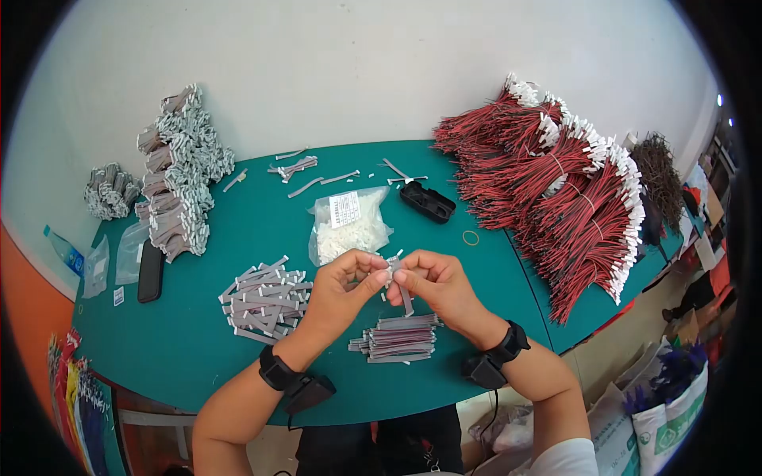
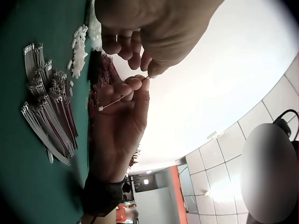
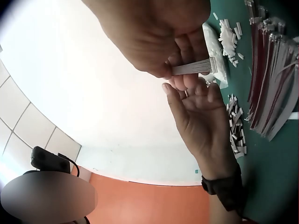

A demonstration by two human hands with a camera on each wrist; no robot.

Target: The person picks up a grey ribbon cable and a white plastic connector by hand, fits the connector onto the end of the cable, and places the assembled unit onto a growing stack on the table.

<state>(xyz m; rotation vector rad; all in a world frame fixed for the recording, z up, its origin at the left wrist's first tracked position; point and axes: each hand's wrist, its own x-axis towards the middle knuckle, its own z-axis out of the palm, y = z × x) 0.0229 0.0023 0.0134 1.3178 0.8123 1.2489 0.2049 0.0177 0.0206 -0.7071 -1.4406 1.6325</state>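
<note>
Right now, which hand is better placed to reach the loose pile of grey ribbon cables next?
Probably the left hand: the loose pile lies beside it, while the right hand is farther off, pinching a ribbon cable.

Left hand (image 1: 347,279) and right hand (image 1: 435,282) hid part of gray ribbon cable (image 1: 407,305); print on white label (image 1: 344,209) too small to read; sleeve (image 1: 565,459) ran off head view's bottom edge; oval patch (image 2: 269,173) in left wrist view was blurred

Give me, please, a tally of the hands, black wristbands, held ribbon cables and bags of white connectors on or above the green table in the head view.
Hands: 2
Black wristbands: 2
Held grey ribbon cable: 1
Bag of white connectors: 1
Total: 6
</note>
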